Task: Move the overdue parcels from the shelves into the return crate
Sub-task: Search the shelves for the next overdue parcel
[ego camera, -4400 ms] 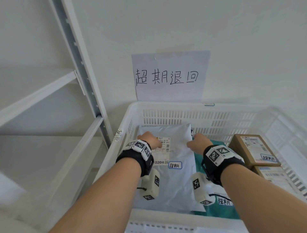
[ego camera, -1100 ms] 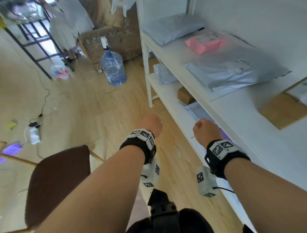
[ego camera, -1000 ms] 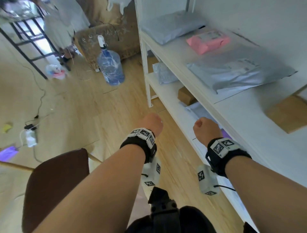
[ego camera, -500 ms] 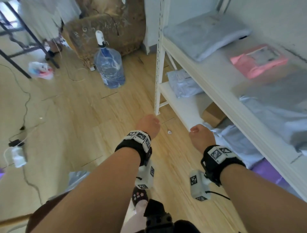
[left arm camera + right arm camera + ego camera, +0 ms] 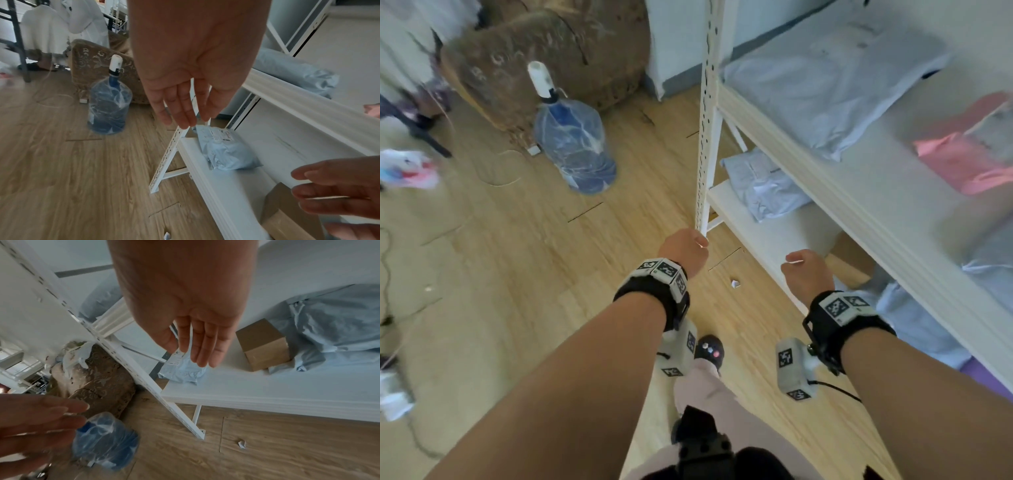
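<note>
Head view: left hand [image 5: 683, 251] and right hand [image 5: 806, 274], fingers straight, loosely apart, holding nothing. Small blue parcel [image 5: 763, 186] lies on the lower shelf [image 5: 774, 236] at 12 o'clock. Hands apparently free for reaching; return crate unseen.

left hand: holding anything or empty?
Empty. The left hand hangs with relaxed fingers and a bare palm above the floor.
</note>
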`<state>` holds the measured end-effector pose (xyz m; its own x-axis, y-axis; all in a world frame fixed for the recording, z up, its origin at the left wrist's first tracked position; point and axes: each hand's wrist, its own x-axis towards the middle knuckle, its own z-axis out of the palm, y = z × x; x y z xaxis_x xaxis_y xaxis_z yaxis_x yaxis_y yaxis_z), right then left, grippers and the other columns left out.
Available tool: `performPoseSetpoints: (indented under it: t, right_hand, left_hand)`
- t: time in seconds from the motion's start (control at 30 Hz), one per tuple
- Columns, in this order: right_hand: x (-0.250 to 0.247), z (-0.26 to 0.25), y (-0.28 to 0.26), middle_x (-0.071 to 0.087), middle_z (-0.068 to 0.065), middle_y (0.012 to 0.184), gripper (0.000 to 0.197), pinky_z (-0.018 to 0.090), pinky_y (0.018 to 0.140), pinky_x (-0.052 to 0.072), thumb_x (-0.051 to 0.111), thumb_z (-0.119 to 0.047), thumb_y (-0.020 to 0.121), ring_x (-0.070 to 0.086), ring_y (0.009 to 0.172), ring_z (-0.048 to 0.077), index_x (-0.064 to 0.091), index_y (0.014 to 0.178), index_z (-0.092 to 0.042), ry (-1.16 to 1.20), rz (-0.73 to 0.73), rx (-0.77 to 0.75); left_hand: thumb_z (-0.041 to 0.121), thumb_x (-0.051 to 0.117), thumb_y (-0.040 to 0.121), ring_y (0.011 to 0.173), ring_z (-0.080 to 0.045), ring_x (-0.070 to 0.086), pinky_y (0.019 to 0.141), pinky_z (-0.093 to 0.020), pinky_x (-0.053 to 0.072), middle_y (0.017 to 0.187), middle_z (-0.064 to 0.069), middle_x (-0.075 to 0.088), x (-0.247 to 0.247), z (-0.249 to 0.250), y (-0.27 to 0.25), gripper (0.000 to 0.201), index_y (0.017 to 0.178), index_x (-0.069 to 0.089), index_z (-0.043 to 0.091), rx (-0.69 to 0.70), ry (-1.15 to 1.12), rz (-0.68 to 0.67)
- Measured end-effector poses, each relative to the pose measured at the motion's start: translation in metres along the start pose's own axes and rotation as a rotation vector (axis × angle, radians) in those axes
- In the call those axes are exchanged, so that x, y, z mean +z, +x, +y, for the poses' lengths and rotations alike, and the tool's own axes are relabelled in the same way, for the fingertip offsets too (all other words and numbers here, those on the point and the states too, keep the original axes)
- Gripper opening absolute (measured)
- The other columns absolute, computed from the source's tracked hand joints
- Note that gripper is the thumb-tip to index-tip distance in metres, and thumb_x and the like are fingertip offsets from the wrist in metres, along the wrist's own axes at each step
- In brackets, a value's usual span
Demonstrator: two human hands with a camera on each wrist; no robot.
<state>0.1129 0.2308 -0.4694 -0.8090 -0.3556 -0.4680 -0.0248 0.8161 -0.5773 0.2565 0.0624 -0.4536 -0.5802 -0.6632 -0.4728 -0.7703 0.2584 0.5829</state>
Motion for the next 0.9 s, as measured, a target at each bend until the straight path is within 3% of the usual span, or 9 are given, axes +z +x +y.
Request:
performPoseSetpoints:
  t: [0.13,0.23,0.4,0.47,0.57,0.63,0.7,0.83,0.9]
  right_hand:
    - [0.015,-0.021,0.056,0.067,0.008,0.109,0.016,0.046,0.090,0.054,0.057,-0.022,0.082,0.066,0.097,0.027,0.056,0.097,-0.027,0.165,-0.018,0.061]
    - [0.030,-0.024,0.100,0.067,0.008,0.107,0.020,0.049,0.088,0.055,0.054,-0.027,0.071,0.067,0.096,0.027,0.056,0.090,-0.032,0.241,-0.002,0.095]
    - [0.060,-0.015,0.158,0.067,0.009,0.102,0.033,0.049,0.086,0.056,0.056,-0.022,0.078,0.069,0.091,0.028,0.056,0.111,-0.023,0.337,0.050,0.206]
    - [0.077,-0.006,0.183,0.066,0.010,0.092,0.041,0.046,0.086,0.057,0.058,-0.016,0.085,0.069,0.091,0.030,0.052,0.126,-0.013,0.450,0.080,0.264]
    - [0.099,0.001,0.220,0.062,0.011,0.091,0.046,0.030,0.066,0.060,0.056,-0.010,0.095,0.068,0.077,0.025,0.041,0.137,0.001,0.664,0.026,0.305]
    - [0.111,-0.002,0.241,0.059,0.012,0.093,0.044,0.027,0.062,0.060,0.055,-0.008,0.096,0.066,0.075,0.023,0.041,0.136,0.004,0.848,-0.016,0.314]
    - [0.118,-0.005,0.266,0.057,0.012,0.098,0.038,0.027,0.067,0.059,0.054,-0.003,0.096,0.064,0.079,0.021,0.044,0.132,0.003,1.015,0.005,0.330]
    - [0.115,-0.009,0.300,0.052,0.011,0.118,0.017,0.026,0.070,0.057,0.054,-0.004,0.095,0.061,0.086,0.018,0.049,0.111,-0.004,1.153,0.003,0.379]
    - [0.113,-0.006,0.308,0.057,0.010,0.108,0.022,0.030,0.061,0.059,0.064,-0.012,0.091,0.061,0.084,0.019,0.055,0.109,-0.004,1.253,0.005,0.447]
  left_hand:
    - [0.015,0.050,0.091,0.108,-0.021,0.062,0.089,-0.028,0.047,0.121,0.001,0.065,-0.016,0.016,0.062,0.027,0.112,0.065,0.022,0.044,0.033,-0.019]
    - [0.016,0.048,0.091,0.110,-0.020,0.061,0.094,-0.030,0.047,0.124,0.001,0.065,-0.011,0.019,0.105,0.027,0.108,0.067,0.023,0.057,0.011,-0.024]
    - [0.015,0.048,0.091,0.106,-0.019,0.062,0.091,-0.031,0.050,0.118,0.001,0.067,0.018,0.007,0.171,0.030,0.112,0.069,0.018,0.101,-0.014,-0.124]
    - [0.017,0.048,0.093,0.106,-0.022,0.063,0.092,-0.035,0.051,0.114,-0.004,0.069,0.031,-0.005,0.197,0.029,0.113,0.068,0.012,0.116,-0.012,-0.157]
    - [0.017,0.048,0.094,0.109,-0.022,0.062,0.091,-0.032,0.051,0.118,-0.004,0.068,0.048,-0.029,0.231,0.028,0.114,0.068,0.013,0.119,0.010,-0.175]
    - [0.017,0.047,0.094,0.109,-0.020,0.062,0.091,-0.032,0.051,0.120,-0.003,0.067,0.057,-0.044,0.248,0.030,0.116,0.067,0.013,0.138,0.014,-0.188]
    - [0.016,0.047,0.094,0.111,-0.020,0.061,0.095,-0.033,0.050,0.121,-0.003,0.067,0.064,-0.051,0.263,0.030,0.116,0.067,0.012,0.169,0.017,-0.195]
    - [0.016,0.045,0.094,0.111,-0.021,0.062,0.098,-0.035,0.049,0.119,-0.007,0.068,0.066,-0.057,0.282,0.031,0.112,0.069,0.008,0.172,-0.021,-0.190]
    - [0.016,0.046,0.093,0.111,-0.020,0.062,0.099,-0.035,0.049,0.118,-0.005,0.068,0.065,-0.061,0.288,0.031,0.112,0.069,0.008,0.137,-0.033,-0.205]
